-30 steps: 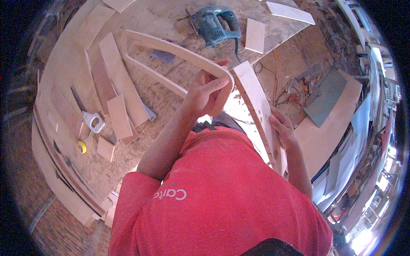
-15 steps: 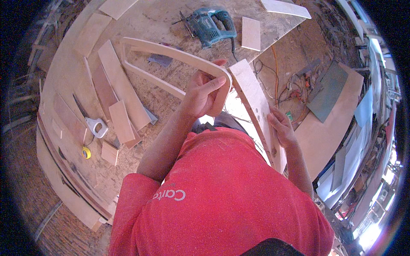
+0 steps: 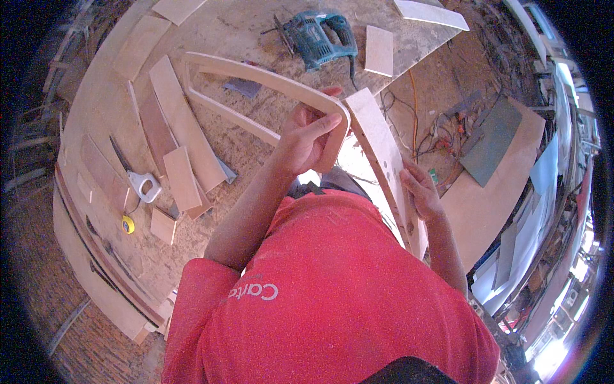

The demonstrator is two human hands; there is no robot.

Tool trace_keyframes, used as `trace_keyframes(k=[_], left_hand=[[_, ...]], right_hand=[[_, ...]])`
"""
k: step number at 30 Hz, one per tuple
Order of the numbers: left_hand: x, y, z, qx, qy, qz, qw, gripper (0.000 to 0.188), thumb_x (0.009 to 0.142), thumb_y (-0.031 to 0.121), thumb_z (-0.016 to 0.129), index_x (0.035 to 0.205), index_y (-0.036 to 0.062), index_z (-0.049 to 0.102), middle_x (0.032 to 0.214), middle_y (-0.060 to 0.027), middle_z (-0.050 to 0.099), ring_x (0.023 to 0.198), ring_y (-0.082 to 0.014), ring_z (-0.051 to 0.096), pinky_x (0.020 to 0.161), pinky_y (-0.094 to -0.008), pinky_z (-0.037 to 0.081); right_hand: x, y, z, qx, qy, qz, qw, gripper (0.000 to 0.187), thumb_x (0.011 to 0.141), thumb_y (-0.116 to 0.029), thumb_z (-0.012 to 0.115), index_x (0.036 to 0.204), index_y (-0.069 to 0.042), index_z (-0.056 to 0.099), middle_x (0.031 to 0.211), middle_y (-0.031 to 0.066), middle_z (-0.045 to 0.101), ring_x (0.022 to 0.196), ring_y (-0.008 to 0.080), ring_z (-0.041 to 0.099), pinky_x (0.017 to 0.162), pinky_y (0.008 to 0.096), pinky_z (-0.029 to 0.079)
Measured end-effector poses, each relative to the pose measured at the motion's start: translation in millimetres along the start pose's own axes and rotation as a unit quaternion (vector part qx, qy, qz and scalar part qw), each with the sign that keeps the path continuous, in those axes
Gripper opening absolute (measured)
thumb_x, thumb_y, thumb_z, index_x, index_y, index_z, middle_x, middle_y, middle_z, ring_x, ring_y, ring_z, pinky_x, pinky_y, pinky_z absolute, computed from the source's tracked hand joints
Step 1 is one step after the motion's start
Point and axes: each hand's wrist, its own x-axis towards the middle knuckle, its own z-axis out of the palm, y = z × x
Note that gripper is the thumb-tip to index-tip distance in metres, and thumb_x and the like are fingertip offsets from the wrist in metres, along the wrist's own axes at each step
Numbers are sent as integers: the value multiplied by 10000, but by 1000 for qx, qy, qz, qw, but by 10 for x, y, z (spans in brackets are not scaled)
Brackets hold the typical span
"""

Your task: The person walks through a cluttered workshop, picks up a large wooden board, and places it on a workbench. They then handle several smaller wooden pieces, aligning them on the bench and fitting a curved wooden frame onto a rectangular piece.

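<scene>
My left hand (image 3: pixel 312 136) grips the rounded near end of a pale wooden frame (image 3: pixel 268 79), thumb on its outer face. The frame is a long narrow loop that reaches away to the far left above the table. In my right hand (image 3: pixel 419 189) is a long, pale wooden board (image 3: pixel 378 131) with a few round holes, held by its right edge with the fingers partly hidden behind it. The board slants from near my waist up toward the frame's rounded corner. Whether the two pieces touch I cannot tell.
On the worktable (image 3: pixel 236 38) lie a teal jigsaw (image 3: pixel 320 40), several wood offcuts (image 3: pixel 182 179), a white-handled handsaw (image 3: pixel 144 186) and a yellow tape measure (image 3: pixel 128 224). Cables (image 3: pixel 416 121) and a dark green sheet (image 3: pixel 491 142) are at the right, with stacked panels beyond.
Both hands keep their holds, and the frame and board stay almost in place. The view has shifted very slightly against the table.
</scene>
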Motion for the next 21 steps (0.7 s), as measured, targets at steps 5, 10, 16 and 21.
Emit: trace_keyframes(k=[5, 10, 16, 21], left_hand=[[-29, 11, -7, 9, -8, -6, 1000, 558, 945, 23, 643, 1448, -2, 402, 1055, -75, 629, 943, -175, 641, 854, -317, 532], [-32, 16, 14, 34, 3, -3, 999, 567, 944, 37, 650, 1450, -1, 397, 1062, -80, 632, 936, -182, 648, 847, -318, 535], [-37, 38, 23, 59, -1, -1, 998, 580, 943, 56, 663, 1455, 3, 395, 1064, -83, 634, 943, -188, 654, 849, -326, 541], [-44, 57, 44, 69, 11, -12, 998, 581, 943, 60, 666, 1457, 12, 397, 1071, -81, 636, 947, -184, 655, 840, -318, 544]], right_hand=[[-15, -82, 22, -12, -24, 4, 1000, 571, 1003, -302, 616, 1451, 28, 488, 1349, 81, 604, 1202, 157, 563, 1054, 318, 412], [-15, -141, 19, -49, -25, -9, 998, 553, 1011, -280, 596, 1460, 20, 480, 1365, 76, 594, 1216, 154, 554, 1059, 317, 410], [7, -142, -70, -68, -22, 26, 997, 585, 1008, -301, 599, 1477, 20, 461, 1330, 62, 608, 1168, 143, 571, 1029, 288, 418], [-11, -223, -30, -55, -41, 9, 998, 507, 1027, -273, 565, 1444, 7, 497, 1293, 71, 635, 1123, 138, 607, 972, 278, 473]])
